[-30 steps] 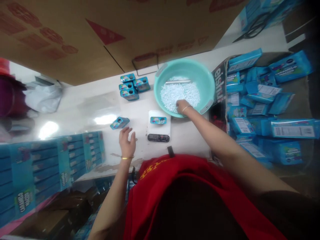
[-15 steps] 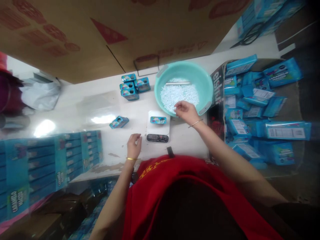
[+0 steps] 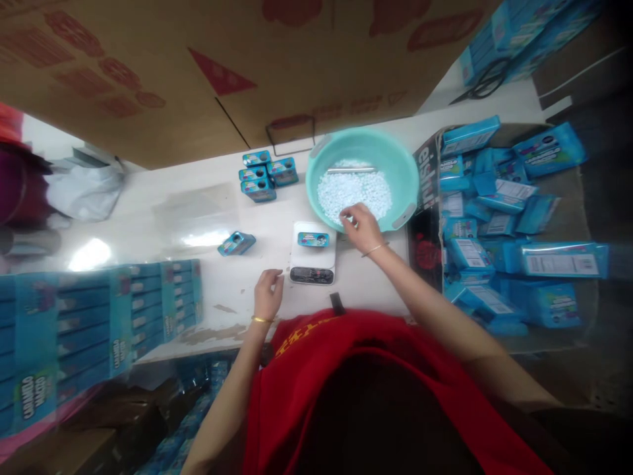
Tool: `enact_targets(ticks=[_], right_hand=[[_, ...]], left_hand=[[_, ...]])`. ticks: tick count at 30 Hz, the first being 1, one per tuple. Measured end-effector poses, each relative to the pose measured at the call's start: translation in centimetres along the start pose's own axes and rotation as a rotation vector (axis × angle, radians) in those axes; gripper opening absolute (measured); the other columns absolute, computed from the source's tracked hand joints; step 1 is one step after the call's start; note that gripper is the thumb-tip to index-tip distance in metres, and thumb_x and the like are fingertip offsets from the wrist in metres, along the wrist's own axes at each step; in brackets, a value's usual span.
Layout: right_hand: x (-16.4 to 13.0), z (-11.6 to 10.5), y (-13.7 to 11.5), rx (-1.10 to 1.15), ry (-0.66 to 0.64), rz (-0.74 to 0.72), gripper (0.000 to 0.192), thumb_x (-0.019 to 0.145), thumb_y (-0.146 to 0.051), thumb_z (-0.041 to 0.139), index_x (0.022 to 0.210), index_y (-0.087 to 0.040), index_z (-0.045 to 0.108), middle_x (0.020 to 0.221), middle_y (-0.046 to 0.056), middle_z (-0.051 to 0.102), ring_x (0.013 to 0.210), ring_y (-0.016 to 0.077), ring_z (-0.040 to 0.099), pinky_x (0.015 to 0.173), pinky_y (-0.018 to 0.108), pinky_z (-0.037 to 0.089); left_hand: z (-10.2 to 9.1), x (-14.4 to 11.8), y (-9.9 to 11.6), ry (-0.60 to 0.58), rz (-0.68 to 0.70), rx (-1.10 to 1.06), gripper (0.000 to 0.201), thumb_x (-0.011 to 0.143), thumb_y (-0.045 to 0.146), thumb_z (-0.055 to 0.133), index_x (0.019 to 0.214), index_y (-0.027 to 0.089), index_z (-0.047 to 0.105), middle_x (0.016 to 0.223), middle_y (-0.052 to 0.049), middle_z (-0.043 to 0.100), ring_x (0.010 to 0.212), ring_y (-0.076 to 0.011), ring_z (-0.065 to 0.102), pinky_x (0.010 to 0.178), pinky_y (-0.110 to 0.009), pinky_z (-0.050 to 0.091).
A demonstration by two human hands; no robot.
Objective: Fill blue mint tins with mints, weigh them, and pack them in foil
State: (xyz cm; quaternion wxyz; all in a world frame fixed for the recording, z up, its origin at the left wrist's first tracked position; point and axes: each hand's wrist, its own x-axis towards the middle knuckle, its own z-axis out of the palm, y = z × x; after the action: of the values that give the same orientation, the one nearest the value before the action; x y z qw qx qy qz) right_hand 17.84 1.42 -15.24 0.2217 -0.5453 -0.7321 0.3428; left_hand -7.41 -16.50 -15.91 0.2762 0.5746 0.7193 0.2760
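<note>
My right hand [image 3: 362,227] is at the near rim of a turquoise basin [image 3: 409,175], its fingertips pinched together. Anything in that pinch is too small to make out. Small white pellets [image 3: 353,191] cover the basin's bottom, and a metal bar [image 3: 352,170] lies on them. Left of this hand, a small blue tin [image 3: 313,239] with a dark opening rests on a white digital scale [image 3: 299,257]. My left hand [image 3: 268,295] hovers just left of the scale, fingers loosely curled and thumb apart, with nothing visible in it.
Several blue tins [image 3: 258,190] stand together behind the scale; another tin [image 3: 236,243] is to the left. At right, a carton [image 3: 429,175] holds many blue packs [image 3: 564,256]. Blue display boxes [image 3: 111,316] line the left side. A big cardboard box [image 3: 297,66] closes off the back.
My right hand has shifted slightly left and down, toward the scale, its fingers pinched closer. My left hand has barely moved. The tin remains on the scale.
</note>
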Motion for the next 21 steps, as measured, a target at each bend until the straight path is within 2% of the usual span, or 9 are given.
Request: enact_targets(ticks=[2, 5, 7, 9, 12, 16, 21], right_hand=[[1.8, -0.2, 2.6, -0.156, -0.063, 0.142, 0.023, 0.087, -0.025, 0.052, 0.104, -0.011, 0.061, 0.103, 0.012, 0.055, 0.093, 0.0193, 0.054, 0.089, 0.030, 0.044], [4.5, 0.3, 5.4, -0.360, -0.344, 0.337, 0.041, 0.080, -0.034, 0.065, 0.112, -0.010, 0.060, 0.112, 0.014, 0.057, 0.104, 0.0239, 0.054, 0.094, 0.033, 0.043], [5.7, 0.9, 6.1, -0.451, -0.506, 0.375, 0.044, 0.076, -0.031, 0.068, 0.113, -0.010, 0.059, 0.114, 0.014, 0.058, 0.105, 0.0252, 0.055, 0.092, 0.033, 0.045], [6.4, 1.5, 5.9, -0.504, -0.557, 0.376, 0.041, 0.075, -0.022, 0.065, 0.114, -0.009, 0.060, 0.113, 0.015, 0.060, 0.105, 0.0255, 0.057, 0.089, 0.033, 0.046], [6.5, 2.0, 5.5, -0.519, -0.549, 0.377, 0.037, 0.074, -0.010, 0.059, 0.110, -0.006, 0.063, 0.111, 0.017, 0.062, 0.103, 0.0257, 0.058, 0.089, 0.032, 0.046], [5.8, 1.6, 6.1, -0.528, -0.502, 0.364, 0.032, 0.076, -0.005, 0.051, 0.104, -0.004, 0.066, 0.108, 0.018, 0.064, 0.106, 0.0261, 0.058, 0.093, 0.031, 0.044], [5.0, -0.2, 7.5, -0.354, -0.237, 0.427, 0.028, 0.079, -0.008, 0.048, 0.098, -0.008, 0.069, 0.099, 0.011, 0.067, 0.097, 0.0217, 0.060, 0.089, 0.027, 0.045]], left_hand=[[-0.1, -0.1, -0.2, -0.002, -0.007, -0.001, 0.018, 0.089, 0.025, 0.050, 0.098, 0.016, 0.063, 0.095, -0.007, 0.060, 0.085, -0.0157, 0.058, 0.077, -0.030, 0.050], [-0.3, 0.1, -0.3, 0.000, -0.008, 0.005, 0.018, 0.089, 0.025, 0.050, 0.097, 0.016, 0.063, 0.095, -0.007, 0.060, 0.083, -0.0153, 0.057, 0.077, -0.030, 0.050], [-0.5, 0.3, -0.2, 0.005, -0.007, 0.015, 0.019, 0.089, 0.026, 0.050, 0.097, 0.015, 0.063, 0.094, -0.008, 0.060, 0.082, -0.0149, 0.057, 0.077, -0.030, 0.049], [-0.6, 0.5, -0.1, 0.014, -0.008, 0.030, 0.019, 0.089, 0.026, 0.050, 0.097, 0.015, 0.063, 0.094, -0.008, 0.060, 0.082, -0.0149, 0.058, 0.077, -0.030, 0.049], [-0.8, 0.8, -0.2, 0.023, -0.011, 0.045, 0.019, 0.089, 0.027, 0.050, 0.096, 0.015, 0.063, 0.094, -0.008, 0.061, 0.082, -0.0153, 0.058, 0.076, -0.030, 0.050], [-0.7, 1.4, -0.2, 0.013, -0.004, 0.041, 0.020, 0.088, 0.028, 0.051, 0.096, 0.015, 0.063, 0.094, -0.008, 0.061, 0.081, -0.0149, 0.058, 0.075, -0.030, 0.050], [-0.8, 3.0, 1.0, 0.018, 0.040, 0.050, 0.020, 0.090, 0.029, 0.049, 0.097, 0.015, 0.062, 0.094, -0.008, 0.060, 0.080, -0.0149, 0.058, 0.076, -0.030, 0.050]])
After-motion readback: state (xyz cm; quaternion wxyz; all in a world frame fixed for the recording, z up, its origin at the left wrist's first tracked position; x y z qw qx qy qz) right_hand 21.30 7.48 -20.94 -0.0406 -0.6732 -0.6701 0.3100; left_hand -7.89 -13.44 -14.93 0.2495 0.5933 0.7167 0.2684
